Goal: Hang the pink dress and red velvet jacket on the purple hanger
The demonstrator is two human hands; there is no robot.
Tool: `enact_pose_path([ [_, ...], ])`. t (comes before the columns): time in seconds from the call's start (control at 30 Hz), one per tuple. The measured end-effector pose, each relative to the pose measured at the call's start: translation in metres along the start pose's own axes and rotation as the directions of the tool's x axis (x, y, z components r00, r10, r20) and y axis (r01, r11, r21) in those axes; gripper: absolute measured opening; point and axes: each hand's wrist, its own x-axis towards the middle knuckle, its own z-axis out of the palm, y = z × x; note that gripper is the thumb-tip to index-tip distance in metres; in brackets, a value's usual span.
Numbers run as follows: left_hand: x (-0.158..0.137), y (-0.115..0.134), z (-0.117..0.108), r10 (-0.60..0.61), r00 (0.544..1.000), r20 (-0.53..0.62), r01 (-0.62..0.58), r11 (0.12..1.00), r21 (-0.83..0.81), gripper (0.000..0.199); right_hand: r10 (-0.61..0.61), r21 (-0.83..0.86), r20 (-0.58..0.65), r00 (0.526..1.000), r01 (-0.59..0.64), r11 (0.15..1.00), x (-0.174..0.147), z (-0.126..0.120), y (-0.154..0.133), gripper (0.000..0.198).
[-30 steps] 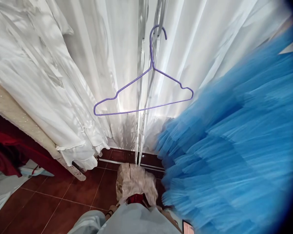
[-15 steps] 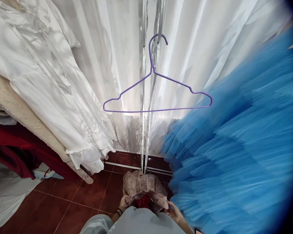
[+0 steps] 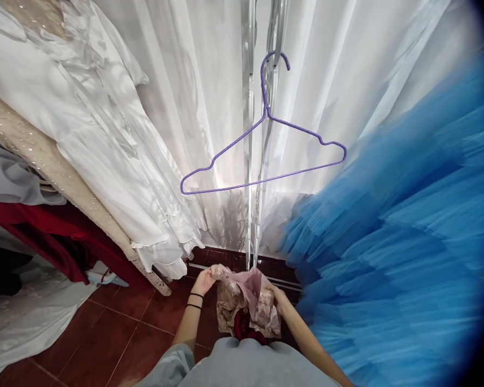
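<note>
- A floor (image 3: 116,333) of dark red-brown tiles with pale grout lines runs to a wall hung with sheer white curtains (image 3: 339,70), backlit and falling in long vertical folds.
- A shiny metal pole (image 3: 248,161) rises from the floor in front of the curtains; a thin purple wire hanger (image 3: 266,145) hangs at it, empty, tilted with its right end higher.
- At left, white satin dresses (image 3: 100,145) with ruffled hems hang over a beige, glittery strip of fabric (image 3: 44,156); dark red cloth (image 3: 44,231) and grey and white fabric lie beneath.
- At right, a bright blue tulle skirt (image 3: 395,242) of stacked, finely pleated tiers fills the frame, its edges blurred.
- Low in the middle, just in front of the pole's foot, the person holds up a small garment (image 3: 246,306) of beige patterned, slightly shiny cloth with a pale pink lining and a dark red piece at its lower edge.
- The left hand (image 3: 205,280), two dark bands on its wrist, is closed on the garment's upper left edge.
- The right hand (image 3: 275,294) grips the upper right edge, fingers tucked into the cloth.
- Pale grey clothing (image 3: 242,368) on the person's body shows at the bottom.
</note>
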Motion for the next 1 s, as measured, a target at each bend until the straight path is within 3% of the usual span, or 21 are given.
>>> enact_pose_path([
  [0.13, -0.021, 0.08, 0.027, 0.263, 0.963, 0.057, -0.261, 0.965, -0.035, 0.02, -0.025, 0.115, 0.109, 0.994, 0.012, 0.993, -0.02, 0.024, -0.063, 0.019],
  [0.2, -0.039, 0.124, 0.04, 0.417, 0.907, 0.053, -0.414, 0.908, -0.06, 0.021, -0.151, 0.216, 0.193, 0.97, 0.108, 0.971, -0.045, 0.035, -0.099, 0.022],
  [0.27, -0.059, 0.168, 0.053, 0.563, 0.826, 0.032, -0.559, 0.825, -0.085, 0.02, -0.331, 0.292, 0.257, 0.908, 0.253, 0.922, -0.075, 0.048, -0.132, 0.018],
  [0.37, -0.09, 0.227, 0.075, 0.735, 0.678, 0.004, -0.73, 0.675, -0.107, 0.028, -0.561, 0.294, 0.292, 0.775, 0.485, 0.823, -0.121, 0.07, -0.168, 0.018],
  [0.4, -0.101, 0.244, 0.084, 0.794, 0.608, 0.005, -0.789, 0.606, -0.1, 0.03, -0.609, 0.28, 0.297, 0.736, 0.543, 0.792, -0.135, 0.077, -0.176, 0.02],
  [0.47, -0.123, 0.273, 0.108, 0.919, 0.393, 0.041, -0.918, 0.395, -0.034, 0.031, -0.679, 0.237, 0.307, 0.667, 0.638, 0.733, -0.157, 0.089, -0.185, 0.021],
  [0.5, -0.134, 0.285, 0.122, 0.942, 0.323, 0.087, -0.946, 0.325, -0.003, 0.032, -0.709, 0.204, 0.316, 0.63, 0.685, 0.7, -0.165, 0.093, -0.188, 0.022],
  [0.53, -0.144, 0.296, 0.136, 0.953, 0.269, 0.142, -0.963, 0.268, 0.025, 0.034, -0.738, 0.166, 0.325, 0.591, 0.733, 0.66, -0.172, 0.096, -0.19, 0.024],
  [0.6, -0.163, 0.313, 0.165, 0.937, 0.205, 0.282, -0.978, 0.189, 0.084, 0.037, -0.795, 0.094, 0.328, 0.511, 0.819, 0.566, -0.179, 0.097, -0.193, 0.032],
  [0.67, -0.178, 0.323, 0.192, 0.889, 0.186, 0.419, -0.979, 0.13, 0.16, 0.037, -0.84, 0.039, 0.298, 0.454, 0.873, 0.486, -0.183, 0.094, -0.195, 0.04],
  [0.7, -0.184, 0.326, 0.203, 0.859, 0.199, 0.472, -0.973, 0.115, 0.202, 0.034, -0.857, 0.019, 0.273, 0.437, 0.888, 0.459, -0.185, 0.093, -0.196, 0.041],
  [0.8, -0.192, 0.321, 0.229, 0.779, 0.292, 0.555, -0.938, 0.12, 0.326, 0.025, -0.888, 0.001, 0.178, 0.425, 0.902, 0.432, -0.189, 0.09, -0.196, 0.036],
  [0.9, -0.19, 0.306, 0.241, 0.708, 0.387, 0.591, -0.889, 0.116, 0.444, 0.03, -0.912, -0.002, 0.096, 0.4, 0.916, 0.402, -0.192, 0.086, -0.193, 0.025],
  [0.97, -0.188, 0.297, 0.242, 0.698, 0.386, 0.603, -0.86, 0.036, 0.509, 0.037, -0.937, -0.054, 0.071, 0.343, 0.939, 0.339, -0.191, 0.08, -0.193, 0.021],
  [1.0, -0.187, 0.294, 0.241, 0.712, 0.357, 0.605, -0.844, -0.032, 0.535, 0.039, -0.95, -0.088, 0.057, 0.306, 0.95, 0.301, -0.19, 0.076, -0.194, 0.024],
])
